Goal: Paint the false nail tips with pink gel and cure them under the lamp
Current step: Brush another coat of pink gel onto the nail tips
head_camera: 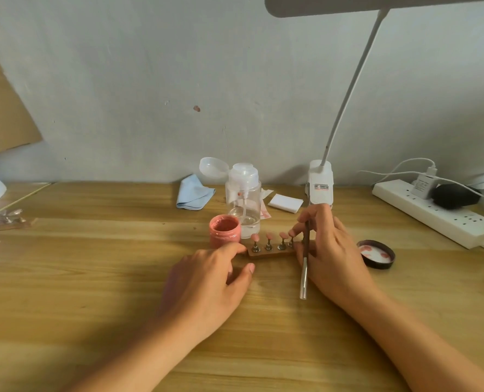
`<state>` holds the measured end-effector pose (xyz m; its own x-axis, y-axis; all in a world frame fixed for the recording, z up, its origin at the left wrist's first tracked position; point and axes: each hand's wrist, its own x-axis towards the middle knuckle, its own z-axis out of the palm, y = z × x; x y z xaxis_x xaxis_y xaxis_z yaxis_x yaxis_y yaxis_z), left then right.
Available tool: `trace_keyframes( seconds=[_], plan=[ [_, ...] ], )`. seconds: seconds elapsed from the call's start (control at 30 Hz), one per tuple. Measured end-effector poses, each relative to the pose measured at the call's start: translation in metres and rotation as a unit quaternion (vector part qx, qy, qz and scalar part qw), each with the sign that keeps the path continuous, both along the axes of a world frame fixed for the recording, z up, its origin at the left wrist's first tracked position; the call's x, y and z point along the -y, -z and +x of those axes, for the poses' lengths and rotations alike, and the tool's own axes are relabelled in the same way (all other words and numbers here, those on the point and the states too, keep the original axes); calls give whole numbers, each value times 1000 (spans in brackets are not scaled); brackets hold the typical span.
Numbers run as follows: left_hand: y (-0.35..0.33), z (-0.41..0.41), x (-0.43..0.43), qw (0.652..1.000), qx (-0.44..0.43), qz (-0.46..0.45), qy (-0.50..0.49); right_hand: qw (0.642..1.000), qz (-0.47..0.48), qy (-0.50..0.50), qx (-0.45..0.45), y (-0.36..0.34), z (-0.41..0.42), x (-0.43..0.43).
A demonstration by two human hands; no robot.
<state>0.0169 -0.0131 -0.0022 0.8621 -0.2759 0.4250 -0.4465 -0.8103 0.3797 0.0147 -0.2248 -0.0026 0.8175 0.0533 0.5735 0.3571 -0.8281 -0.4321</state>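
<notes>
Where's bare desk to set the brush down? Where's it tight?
Free: wide bare desk left of the gel jar; the gap between jar lid and power strip. Tight: around the nail stand, hemmed by gel jar, pump bottle and lamp base.

Folded blue cloth [194, 195], clear pump bottle [244, 199], white pad stack [285, 202], white power strip [438, 215] at right.

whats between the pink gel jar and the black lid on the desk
The wooden stand of pink nail tips, then the right hand holding the brush, in the head view.
</notes>
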Motion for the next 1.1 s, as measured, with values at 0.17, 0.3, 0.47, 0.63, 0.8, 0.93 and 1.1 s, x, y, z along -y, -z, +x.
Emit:
trace_keyframes(
  seconds=[0.17,0.3,0.47,0.63,0.8,0.93,1.1],
  plan=[
    [-2,-2,-1,1000,1,0,7,1000,19,16,-3,2,2,0],
    [-3,-4,-2,1000,-1,0,22,998,45,36,-5,0,0,1],
    [-5,-6,-2,999,5,4,42,996,66,62,1,-1,-1,1],
    [-5,-7,-2,998,13,23,54,992,99,74,9,-4,-4,0],
    [-7,-5,-3,997,8,-1,72,990,116,15,79,-14,-18,-12],
    [-7,-8,-2,990,25,-66,123,988,92,-79,92,-15,-29,-34],
    [-3,-3,-4,981,18,-130,146,985,95,-104,98,-9,-34,-52]
  ],
)
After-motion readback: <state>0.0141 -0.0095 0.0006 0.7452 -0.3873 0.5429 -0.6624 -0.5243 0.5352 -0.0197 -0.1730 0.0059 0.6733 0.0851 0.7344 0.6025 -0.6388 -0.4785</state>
